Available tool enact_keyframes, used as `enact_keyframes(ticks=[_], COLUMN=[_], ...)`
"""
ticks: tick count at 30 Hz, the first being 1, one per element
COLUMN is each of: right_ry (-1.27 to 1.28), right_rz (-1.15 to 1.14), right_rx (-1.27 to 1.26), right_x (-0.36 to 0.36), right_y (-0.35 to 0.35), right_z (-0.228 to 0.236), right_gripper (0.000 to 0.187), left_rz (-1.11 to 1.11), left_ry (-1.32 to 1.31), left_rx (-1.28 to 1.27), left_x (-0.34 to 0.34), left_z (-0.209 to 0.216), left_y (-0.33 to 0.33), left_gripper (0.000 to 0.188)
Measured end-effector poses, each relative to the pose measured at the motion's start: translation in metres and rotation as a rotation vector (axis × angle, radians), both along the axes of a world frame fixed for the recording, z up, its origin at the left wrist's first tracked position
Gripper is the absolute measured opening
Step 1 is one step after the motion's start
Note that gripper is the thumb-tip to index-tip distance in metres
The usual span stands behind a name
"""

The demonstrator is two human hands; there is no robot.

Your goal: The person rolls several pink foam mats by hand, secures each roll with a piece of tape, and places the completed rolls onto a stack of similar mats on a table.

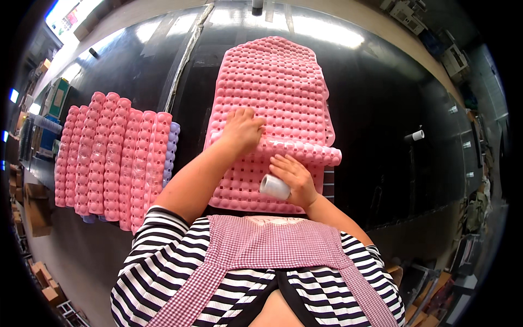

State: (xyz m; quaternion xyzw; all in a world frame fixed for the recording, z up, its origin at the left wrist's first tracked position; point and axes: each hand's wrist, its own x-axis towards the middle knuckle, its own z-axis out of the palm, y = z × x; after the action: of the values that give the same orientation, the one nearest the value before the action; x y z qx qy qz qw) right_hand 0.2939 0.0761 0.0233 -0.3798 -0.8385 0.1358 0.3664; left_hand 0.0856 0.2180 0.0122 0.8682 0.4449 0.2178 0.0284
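Observation:
Bumpy pink mats (267, 82) lie flat in a stack in front of me. Across their near part rests one pink mat rolled into a tube (310, 151), with shiny clear film around part of it. My left hand (243, 129) is at the tube's left end, fingers curled closed; what they pinch, if anything, is hidden. My right hand (297, 179) holds a small roll of clear film (275, 187) on its thumb side, just below the tube. Its fingertips reach up to the tube's near side.
Several rolled pink mats (111, 158) stand side by side at the left, with a purple rolled mat (171, 150) at their right end. A white roll (418, 135) lies on the dark table (392, 109) at the right. Cardboard boxes (37, 210) sit beyond the left edge.

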Motion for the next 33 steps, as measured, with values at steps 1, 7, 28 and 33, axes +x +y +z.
enact_keyframes(ticks=[1, 7, 28, 33], right_ry=[-0.017, 0.064, 0.168, 0.140], right_rz=[-0.048, -0.183, -0.123, -0.021], right_rx=[-0.002, -0.026, -0.010, -0.160], right_x=[0.001, 0.011, 0.034, 0.002], right_y=[0.009, 0.088, 0.134, 0.004], right_z=[-0.003, -0.014, -0.006, 0.004], right_gripper=[0.045, 0.049, 0.037, 0.047], left_rz=[0.000, -0.003, -0.136, -0.151], left_ry=[-0.004, -0.195, 0.163, 0.056], left_rx=[0.005, 0.244, -0.212, -0.464], left_x=[0.004, 0.013, 0.036, -0.015], left_z=[0.002, 0.015, 0.017, 0.031], left_y=[0.013, 0.051, 0.064, -0.068], left_gripper=[0.022, 0.008, 0.043, 0.040])
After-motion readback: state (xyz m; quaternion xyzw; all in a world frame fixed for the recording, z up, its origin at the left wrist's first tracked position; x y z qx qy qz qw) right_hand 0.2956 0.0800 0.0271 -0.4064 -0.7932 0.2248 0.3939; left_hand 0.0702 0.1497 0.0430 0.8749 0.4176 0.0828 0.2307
